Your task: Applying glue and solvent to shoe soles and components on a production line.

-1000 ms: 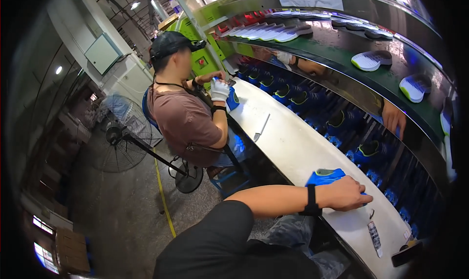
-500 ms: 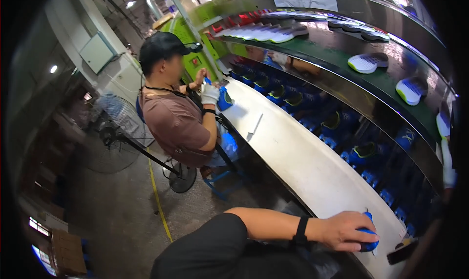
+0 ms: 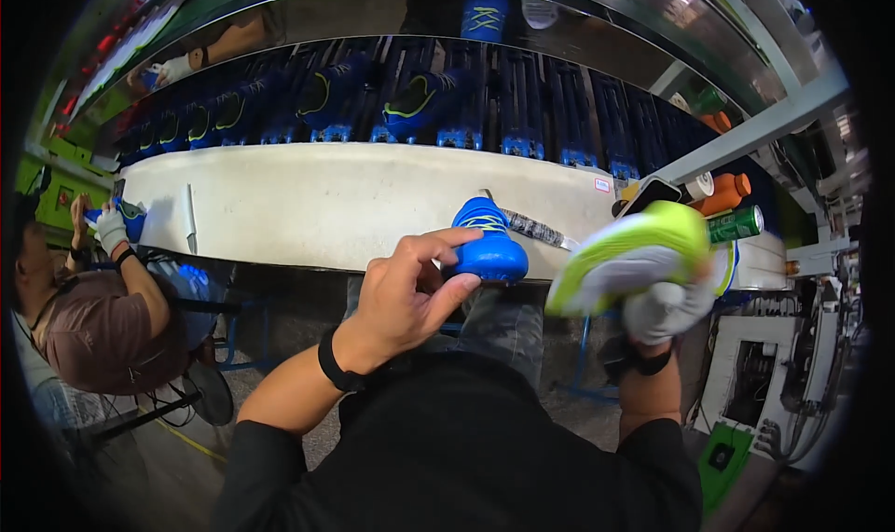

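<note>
My bare left hand [image 3: 399,294], a black band on its wrist, grips a blue shoe upper [image 3: 487,258] with yellow-green laces at the bench's near edge. Its thumb and fingers press against the shoe's side. At the right, my right hand [image 3: 660,313] wears a pale glove and is closed on a shoe sole [image 3: 632,262], white and neon yellow, smeared by motion. The sole is held apart from the blue upper. A tool with a wrapped handle [image 3: 533,227] lies on the bench just right of the upper.
Blue shoes [image 3: 415,103] stand on a slatted rack behind the white bench [image 3: 326,196]. A green can [image 3: 735,224], an orange bottle [image 3: 722,194] and a phone-like black object [image 3: 643,196] sit at the right. A co-worker [image 3: 103,317] handles a blue shoe at the left; a knife-like blade [image 3: 189,218] lies nearby.
The view has swung to the right and levelled. My right hand with the sole has come into view. My left hand stays on the blue upper, whose laces now show.
</note>
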The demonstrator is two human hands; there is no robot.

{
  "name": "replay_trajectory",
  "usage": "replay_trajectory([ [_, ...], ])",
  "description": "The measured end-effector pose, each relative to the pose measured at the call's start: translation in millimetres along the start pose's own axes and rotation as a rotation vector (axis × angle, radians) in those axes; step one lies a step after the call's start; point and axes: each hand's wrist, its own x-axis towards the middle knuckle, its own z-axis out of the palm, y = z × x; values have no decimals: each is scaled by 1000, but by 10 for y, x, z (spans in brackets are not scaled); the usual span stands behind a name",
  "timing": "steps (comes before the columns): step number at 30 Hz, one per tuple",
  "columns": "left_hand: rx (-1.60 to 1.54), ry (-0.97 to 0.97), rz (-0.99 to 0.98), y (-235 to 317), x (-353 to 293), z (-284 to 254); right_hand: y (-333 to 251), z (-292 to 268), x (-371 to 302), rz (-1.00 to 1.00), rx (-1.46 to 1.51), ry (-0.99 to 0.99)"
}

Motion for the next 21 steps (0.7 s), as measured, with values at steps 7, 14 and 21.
replay_trajectory([
  [7, 14, -72, -1, 332, 22, -2, 58, 752, -639, 133, 149, -258],
  [14, 121, -11, 86, 185, -5, 17, 213, 774, -716, 72, -5, -291],
  [21, 129, 1, 121, 151, -22, -7, 248, 797, -711, 40, -5, -301],
])
